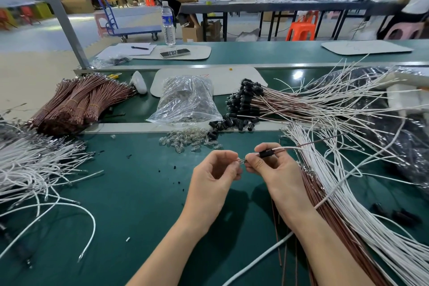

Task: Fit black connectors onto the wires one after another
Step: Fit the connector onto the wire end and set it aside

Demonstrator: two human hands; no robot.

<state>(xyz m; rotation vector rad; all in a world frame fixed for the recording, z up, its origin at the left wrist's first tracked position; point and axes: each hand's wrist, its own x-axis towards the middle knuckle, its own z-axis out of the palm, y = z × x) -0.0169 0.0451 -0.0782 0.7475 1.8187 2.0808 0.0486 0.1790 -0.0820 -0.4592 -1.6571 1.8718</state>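
My right hand (271, 169) pinches a black connector (265, 153) with a white wire (292, 147) and a brown wire (325, 140) running out of it to the right. My left hand (216, 176) pinches a small clear bulb-like piece (241, 160) at the connector's left end. Both hands meet above the green table (139, 193). Loose black connectors (232, 123) lie beyond the hands. Small clear bulbs (185, 141) are scattered just in front of them.
White wires (348, 204) and brown wires (325, 204) fan out at the right. Loose white wires (34, 169) lie at the left, bundled brown wires (76, 102) behind them. A clear bag (185, 100) sits mid-table beside finished wires with connectors (248, 95). A water bottle (168, 23) stands further back.
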